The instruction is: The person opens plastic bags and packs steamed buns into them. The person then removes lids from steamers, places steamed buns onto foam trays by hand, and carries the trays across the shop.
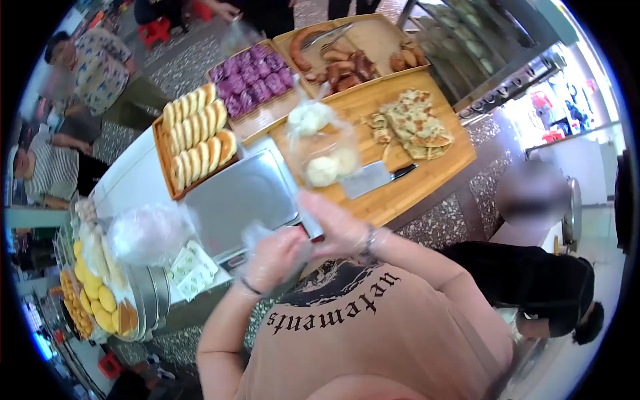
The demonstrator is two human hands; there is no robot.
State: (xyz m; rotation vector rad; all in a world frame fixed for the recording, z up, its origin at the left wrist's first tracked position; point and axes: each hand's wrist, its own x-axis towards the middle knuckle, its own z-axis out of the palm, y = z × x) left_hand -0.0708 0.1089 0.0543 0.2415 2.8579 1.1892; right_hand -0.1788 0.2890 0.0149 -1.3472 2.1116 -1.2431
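Note:
My left hand [272,260] is closed in front of my shirt, with crumpled clear plastic [257,235] about its fingers. Close beside it, my right hand [340,223] has its fingers stretched out and a clear film seems to cover it. Both hands are at the near edge of a flat metal scale [243,193]. Beyond the right hand, a clear plastic bag [327,143] with white buns rests on a wooden board [427,183]. A cleaver [367,180] with a black handle lies there too, near a pile of cut flatbread [417,123].
Trays hold sliced pale rolls [197,137], purple pieces [250,80] and sausages [350,70]. At the left are a plastic bag bundle [148,233], green-white packets [193,270] and yellow buns [97,293]. One person in black [527,287] is at right; others stand across the counter.

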